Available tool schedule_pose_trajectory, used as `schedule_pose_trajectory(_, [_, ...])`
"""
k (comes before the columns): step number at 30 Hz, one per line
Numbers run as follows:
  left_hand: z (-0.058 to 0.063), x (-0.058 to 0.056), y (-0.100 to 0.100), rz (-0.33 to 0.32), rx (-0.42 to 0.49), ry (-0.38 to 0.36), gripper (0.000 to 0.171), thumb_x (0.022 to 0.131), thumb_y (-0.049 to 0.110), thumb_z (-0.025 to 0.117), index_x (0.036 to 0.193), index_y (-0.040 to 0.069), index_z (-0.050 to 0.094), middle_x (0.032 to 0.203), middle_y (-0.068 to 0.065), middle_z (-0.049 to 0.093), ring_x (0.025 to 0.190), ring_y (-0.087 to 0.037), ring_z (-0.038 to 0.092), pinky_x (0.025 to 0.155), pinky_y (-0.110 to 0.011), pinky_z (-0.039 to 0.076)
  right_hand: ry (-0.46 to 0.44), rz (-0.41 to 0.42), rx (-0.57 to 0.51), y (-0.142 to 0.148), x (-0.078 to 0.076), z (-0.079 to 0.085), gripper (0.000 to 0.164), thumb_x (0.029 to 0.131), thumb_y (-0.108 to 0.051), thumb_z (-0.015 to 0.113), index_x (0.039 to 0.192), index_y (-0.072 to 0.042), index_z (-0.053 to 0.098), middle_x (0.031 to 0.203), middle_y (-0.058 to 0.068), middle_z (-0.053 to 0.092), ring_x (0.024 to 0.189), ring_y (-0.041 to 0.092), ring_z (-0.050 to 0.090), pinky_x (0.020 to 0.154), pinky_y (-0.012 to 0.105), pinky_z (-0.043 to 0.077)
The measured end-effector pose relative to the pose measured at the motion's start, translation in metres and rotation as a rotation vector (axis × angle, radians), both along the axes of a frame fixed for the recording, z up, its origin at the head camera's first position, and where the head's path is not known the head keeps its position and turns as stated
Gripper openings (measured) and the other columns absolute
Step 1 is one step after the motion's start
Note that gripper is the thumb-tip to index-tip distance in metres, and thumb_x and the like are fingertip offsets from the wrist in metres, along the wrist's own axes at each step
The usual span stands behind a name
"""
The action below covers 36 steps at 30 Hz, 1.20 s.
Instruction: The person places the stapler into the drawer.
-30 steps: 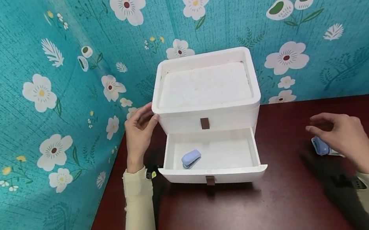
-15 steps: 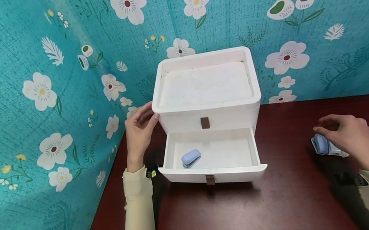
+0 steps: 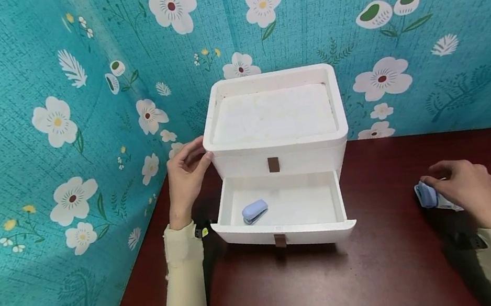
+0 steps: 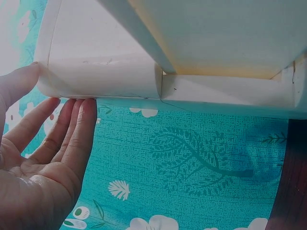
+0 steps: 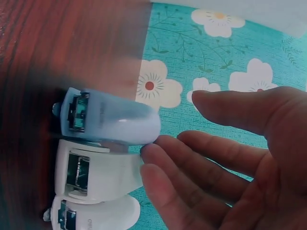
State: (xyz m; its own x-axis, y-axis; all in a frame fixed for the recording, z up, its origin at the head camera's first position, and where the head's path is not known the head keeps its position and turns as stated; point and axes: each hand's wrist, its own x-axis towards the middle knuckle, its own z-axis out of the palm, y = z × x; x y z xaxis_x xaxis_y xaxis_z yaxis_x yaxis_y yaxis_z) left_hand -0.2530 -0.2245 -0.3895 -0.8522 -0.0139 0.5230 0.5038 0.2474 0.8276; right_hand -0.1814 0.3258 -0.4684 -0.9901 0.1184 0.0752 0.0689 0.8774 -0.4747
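Observation:
A white drawer unit (image 3: 281, 161) with brown pull tabs stands against the cloth, its lower drawer (image 3: 300, 203) pulled out. My left hand (image 3: 185, 180) holds the unit's upper left corner, thumb at the front and fingers along the side. Inside the drawer lies a light blue mini stapler (image 3: 254, 211). To the right, my right hand (image 3: 467, 188) hovers by another blue stapler (image 5: 112, 119), thumb and fingers apart. Its fingertips are right at that stapler's rounded end in the right wrist view. Two white staplers, a middle one (image 5: 100, 172) and a lower one (image 5: 96, 213), sit beside it.
A dark red wooden table (image 3: 290, 294) carries everything. Teal flowered cloth (image 3: 91, 107) hangs along the back and left sides. The unit's top is a shallow rimmed tray (image 3: 273, 117). The drawer's front edge juts out over the table.
My right hand has moved slightly right and down, coming closer to the blue stapler on the table. The left hand stays at the unit's corner, and the drawer has not moved.

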Motion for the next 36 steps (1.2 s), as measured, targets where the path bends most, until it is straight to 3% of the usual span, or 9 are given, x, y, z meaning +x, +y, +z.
schedule_pose_trajectory(3, [0.0, 0.0, 0.0, 0.001, -0.002, -0.001, 0.041, 0.096, 0.006, 0.074, 0.136, 0.001, 0.067, 0.133, -0.02, 0.07, 0.118, -0.029, 0.072, 0.095, -0.022, 0.06, 0.011, 0.016, -0.004, -0.001, -0.001, -0.003, 0.046, 0.095, -0.028, 0.075, 0.116, 0.013, 0.069, 0.112, 0.039, 0.068, 0.081, 0.035, 0.061, 0.053, 0.028, 0.039])
schedule_pose_trajectory(9, [0.0, -0.001, 0.0, -0.009, 0.008, 0.019, 0.04, 0.096, 0.004, 0.074, 0.135, 0.0, 0.068, 0.129, -0.022, 0.071, 0.11, -0.005, 0.072, 0.093, -0.02, 0.061, -0.032, 0.035, -0.011, -0.007, -0.003, -0.005, 0.048, 0.096, -0.031, 0.074, 0.119, 0.011, 0.069, 0.115, 0.038, 0.069, 0.088, 0.039, 0.062, 0.057, 0.027, 0.039])
schedule_pose_trajectory(11, [0.001, -0.001, 0.0, -0.013, 0.01, 0.025, 0.039, 0.096, 0.004, 0.073, 0.135, 0.0, 0.068, 0.129, -0.023, 0.071, 0.109, -0.003, 0.071, 0.093, -0.02, 0.061, -0.057, 0.038, -0.017, -0.008, -0.004, -0.006, 0.049, 0.095, -0.03, 0.075, 0.121, 0.011, 0.068, 0.115, 0.038, 0.068, 0.086, 0.038, 0.061, 0.057, 0.027, 0.04])
schedule_pose_trajectory(21, [0.0, 0.0, 0.0, -0.008, 0.015, 0.014, 0.04, 0.096, 0.004, 0.074, 0.135, -0.001, 0.068, 0.129, -0.023, 0.07, 0.109, -0.003, 0.071, 0.092, -0.02, 0.061, -0.149, 0.092, -0.02, -0.018, -0.01, -0.013, 0.051, 0.088, -0.024, 0.079, 0.122, 0.012, 0.066, 0.113, 0.037, 0.066, 0.087, 0.039, 0.06, 0.056, 0.03, 0.048])
schedule_pose_trajectory(36, [0.0, -0.001, 0.0, -0.007, 0.01, 0.012, 0.04, 0.096, 0.004, 0.074, 0.135, -0.001, 0.068, 0.13, -0.022, 0.07, 0.109, -0.003, 0.071, 0.092, -0.02, 0.061, -0.149, 0.109, -0.032, -0.019, -0.01, -0.015, 0.051, 0.086, -0.021, 0.08, 0.12, 0.014, 0.065, 0.111, 0.038, 0.066, 0.087, 0.04, 0.06, 0.058, 0.036, 0.053])
